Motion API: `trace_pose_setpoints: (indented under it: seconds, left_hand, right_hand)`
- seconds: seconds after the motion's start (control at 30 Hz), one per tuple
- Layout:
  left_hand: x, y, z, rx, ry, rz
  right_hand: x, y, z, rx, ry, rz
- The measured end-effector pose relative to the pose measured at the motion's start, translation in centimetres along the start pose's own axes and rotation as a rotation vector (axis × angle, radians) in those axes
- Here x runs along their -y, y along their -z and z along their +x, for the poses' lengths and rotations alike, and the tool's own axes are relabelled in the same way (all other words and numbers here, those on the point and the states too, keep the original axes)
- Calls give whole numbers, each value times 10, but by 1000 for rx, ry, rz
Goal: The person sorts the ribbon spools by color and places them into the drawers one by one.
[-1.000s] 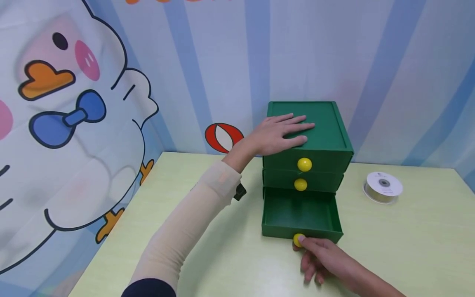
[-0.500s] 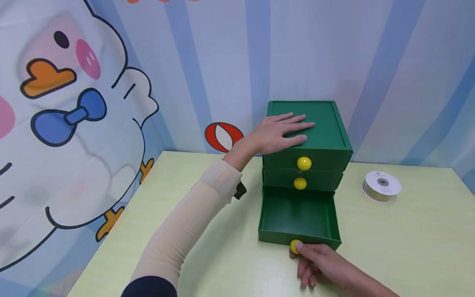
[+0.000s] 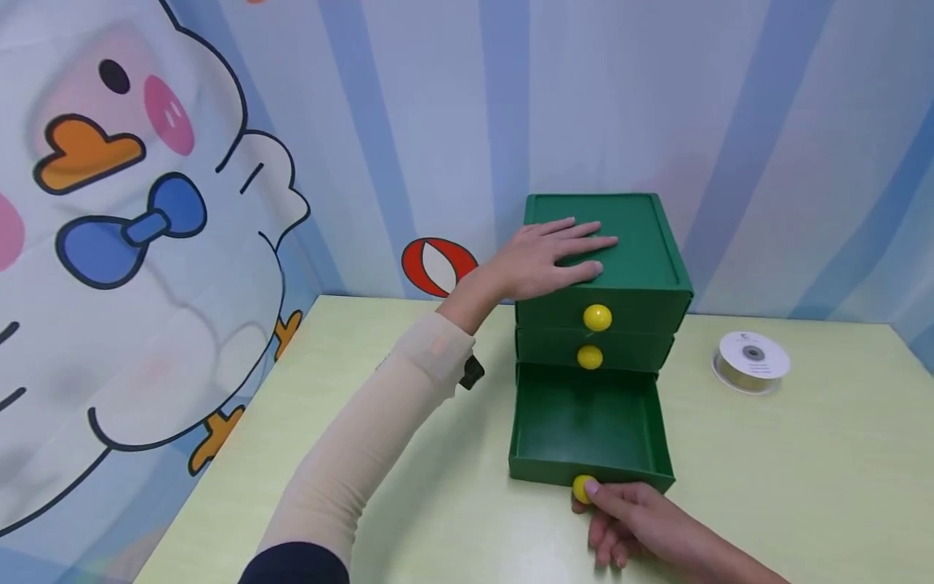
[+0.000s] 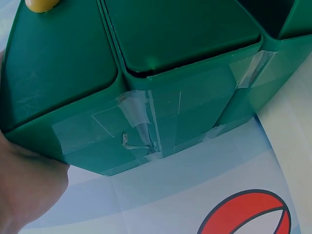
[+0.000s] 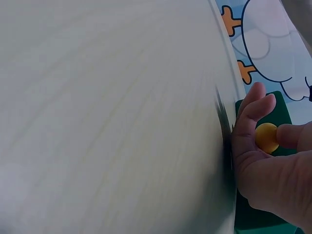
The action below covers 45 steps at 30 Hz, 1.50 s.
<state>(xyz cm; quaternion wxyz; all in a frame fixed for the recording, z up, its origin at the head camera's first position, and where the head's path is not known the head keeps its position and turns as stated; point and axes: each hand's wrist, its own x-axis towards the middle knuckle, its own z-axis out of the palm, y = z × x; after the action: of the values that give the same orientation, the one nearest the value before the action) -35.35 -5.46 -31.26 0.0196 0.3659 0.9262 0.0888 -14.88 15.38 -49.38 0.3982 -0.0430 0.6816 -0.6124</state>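
A green cabinet of stacked drawers (image 3: pixel 642 243) stands on the table, its two upper drawers closed. My left hand (image 3: pixel 543 258) rests flat on its top with fingers spread. The bottom drawer (image 3: pixel 584 430) is pulled well out, and its visible inside holds nothing. Thumb and finger of my right hand (image 3: pixel 642 519) pinch the yellow knob (image 3: pixel 581 489) at its front; the right wrist view shows this knob (image 5: pixel 266 138) between them. Clear tape (image 4: pixel 134 109) joins the drawer units along the side in the left wrist view.
A spool of gold ribbon (image 3: pixel 751 362) lies on the pale table (image 3: pixel 438 519) to the right of the cabinet. Behind the table hangs a printed backdrop (image 3: pixel 613 97). A small black object (image 3: pixel 472 372) shows beside the left wrist.
The bottom drawer has slid a little further out toward me with my right hand on its knob, mostly in the first half second. My left hand has stayed on the cabinet top.
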Motion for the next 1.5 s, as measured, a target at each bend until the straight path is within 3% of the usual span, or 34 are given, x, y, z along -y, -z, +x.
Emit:
trace_pose_setpoints:
  seconds: [0.13, 0.27, 0.47, 0.57, 0.73, 0.87, 1.0, 1.17, 1.4, 1.5]
  left_hand:
    - [2, -1, -1, 5, 6, -3]
    - [1, 1, -3, -6, 7, -12]
    - [1, 1, -1, 2, 12, 16]
    - [1, 0, 1, 6, 6, 18]
    - [2, 0, 2, -1, 8, 14]
    - [3, 0, 1, 1, 9, 16]
    - [2, 0, 1, 3, 5, 7]
    - [3, 1, 1, -4, 12, 17]
    - [2, 0, 2, 24, 18, 52]
    - [3, 1, 1, 28, 20, 50]
  right_hand:
    - [-1, 0, 0, 3, -14, -17]
    - [7, 2, -3, 29, -103, -54]
    - [24, 1, -20, 58, -157, -219]
    - [34, 5, -30, 101, -130, -251]
    - [53, 23, -43, 213, 10, -285]
    - [67, 43, -52, 183, 105, -371]
    - [81, 62, -62, 61, 150, -445]
    - [100, 82, -67, -178, 149, -599]
    - [91, 107, -58, -586, 271, -1064]
    - [81, 118, -50, -710, 296, -1203]
